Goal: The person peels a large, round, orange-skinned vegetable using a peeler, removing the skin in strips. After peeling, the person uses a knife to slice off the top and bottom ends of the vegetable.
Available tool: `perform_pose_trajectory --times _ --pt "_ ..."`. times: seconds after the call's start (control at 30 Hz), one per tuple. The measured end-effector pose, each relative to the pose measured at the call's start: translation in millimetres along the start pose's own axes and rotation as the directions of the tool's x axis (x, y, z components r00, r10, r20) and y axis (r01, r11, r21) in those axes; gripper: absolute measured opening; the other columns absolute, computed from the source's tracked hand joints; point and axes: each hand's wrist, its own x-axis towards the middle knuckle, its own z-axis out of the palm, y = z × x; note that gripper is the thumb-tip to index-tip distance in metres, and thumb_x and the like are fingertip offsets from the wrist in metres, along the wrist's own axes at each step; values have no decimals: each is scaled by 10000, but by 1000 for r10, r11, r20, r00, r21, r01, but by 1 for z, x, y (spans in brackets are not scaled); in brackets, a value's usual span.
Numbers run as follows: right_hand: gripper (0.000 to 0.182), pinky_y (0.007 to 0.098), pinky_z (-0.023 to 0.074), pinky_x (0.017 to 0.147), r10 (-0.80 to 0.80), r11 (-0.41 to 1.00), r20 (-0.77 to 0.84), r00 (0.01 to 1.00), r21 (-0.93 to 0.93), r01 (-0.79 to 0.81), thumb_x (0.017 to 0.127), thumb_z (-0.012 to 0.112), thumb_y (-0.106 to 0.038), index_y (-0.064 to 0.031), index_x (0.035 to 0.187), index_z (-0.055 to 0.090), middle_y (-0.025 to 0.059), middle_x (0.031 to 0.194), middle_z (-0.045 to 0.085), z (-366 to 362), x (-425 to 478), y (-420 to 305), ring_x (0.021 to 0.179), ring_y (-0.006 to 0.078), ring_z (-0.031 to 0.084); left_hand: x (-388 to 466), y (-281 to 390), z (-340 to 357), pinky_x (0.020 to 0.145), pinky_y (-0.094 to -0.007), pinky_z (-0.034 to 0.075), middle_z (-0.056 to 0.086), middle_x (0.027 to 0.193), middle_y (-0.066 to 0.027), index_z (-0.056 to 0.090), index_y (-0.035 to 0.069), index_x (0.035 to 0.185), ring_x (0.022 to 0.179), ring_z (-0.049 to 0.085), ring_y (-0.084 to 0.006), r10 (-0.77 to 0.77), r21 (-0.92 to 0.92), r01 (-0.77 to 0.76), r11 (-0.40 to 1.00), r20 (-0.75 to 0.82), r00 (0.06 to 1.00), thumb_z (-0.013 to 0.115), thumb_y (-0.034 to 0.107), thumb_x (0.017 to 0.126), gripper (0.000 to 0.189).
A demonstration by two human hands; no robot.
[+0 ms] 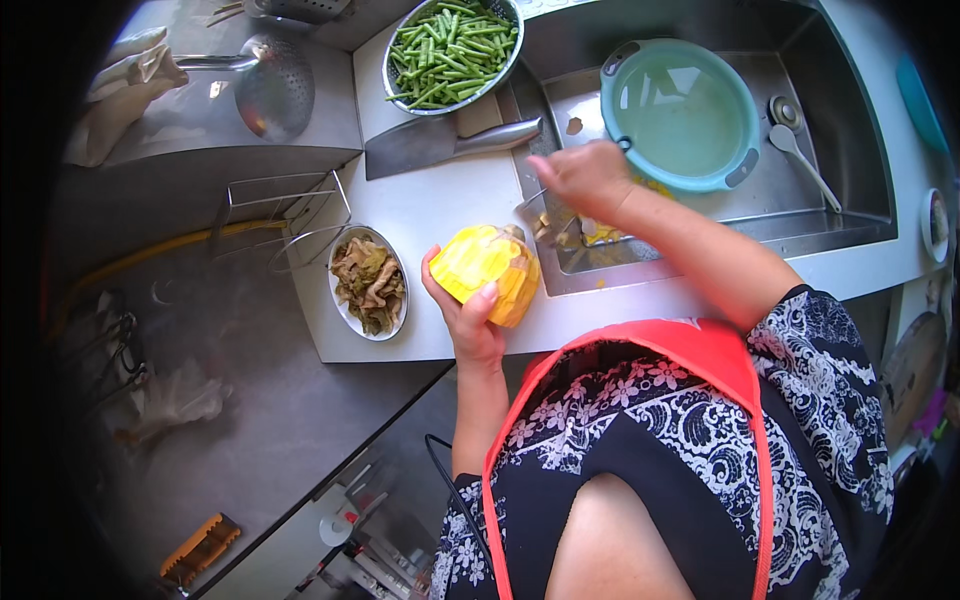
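My left hand (478, 334) holds a mostly peeled yellow pumpkin piece (484, 271) above the counter's front edge. Its flesh shows flat facets, with brownish rind left near the top right. My right hand (589, 180) is closed over the sink's left edge, blurred by motion. A thin metal tool (534, 198) juts from below that fist; its handle is hidden and its kind cannot be made out. Yellow peelings (600, 234) lie in the sink (810, 191) beneath my right forearm. Behind the pumpkin, a cleaver (450, 142) rests flat on the white counter (442, 199).
A metal colander (517, 45) of cut green beans stands at the back. Left of the pumpkin is a white dish (341, 315) of brownish-green leafy food. A turquoise basin (742, 97) of water and a white spoon (814, 169) occupy the sink. A wire rack (281, 195) stands at left.
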Motion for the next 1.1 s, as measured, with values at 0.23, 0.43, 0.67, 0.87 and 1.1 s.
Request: perform_pose_trajectory --times 0.23,0.43,0.67,0.87,1.1 --pt "465 393 447 438 -47 978 -19 999 203 50 906 534 -392 -126 535 622 104 514 578 -14 -1 -35 463 290 580 8 3 2 1035 -436 366 438 1274 -165 232 97 1382 1190 456 -301 -92 -50 89 995 -59 994 651 182 694 810" --pt "429 388 446 436 -82 976 -107 991 192 101 893 565 -373 -132 542 621 103 523 581 -4 5 -34 470 285 583 13 2 2 1030 -437 376 445 1273 -165 270 88 1350 1182 466 -292 -88 -46 84 995 -89 992 641 175 716 740" --pt "507 429 454 511 221 970 136 966 77 -232 904 498 -492 -134 584 661 96 574 613 -5 -2 40 550 311 607 14 5 -7 1015 -438 400 470 1253 -168 303 83 1345 1173 486 -306 -122 -97 116 988 -59 991 610 188 728 697" --pt "467 426 472 513 -24 955 61 998 296 5 900 528 -432 -126 570 652 112 562 601 -3 2 -40 535 312 603 16 5 -8 1014 -439 398 468 1254 -164 313 80 1340 1171 487 -306 -148 -118 140 983 -62 987 603 179 730 683" --pt "489 405 473 509 111 969 57 992 216 -121 912 500 -452 -133 574 655 127 602 615 25 12 -9 579 311 620 19 4 -12 1017 -431 394 471 1244 -154 320 74 1336 1164 487 -306 -148 -130 143 981 -29 989 610 165 720 687"
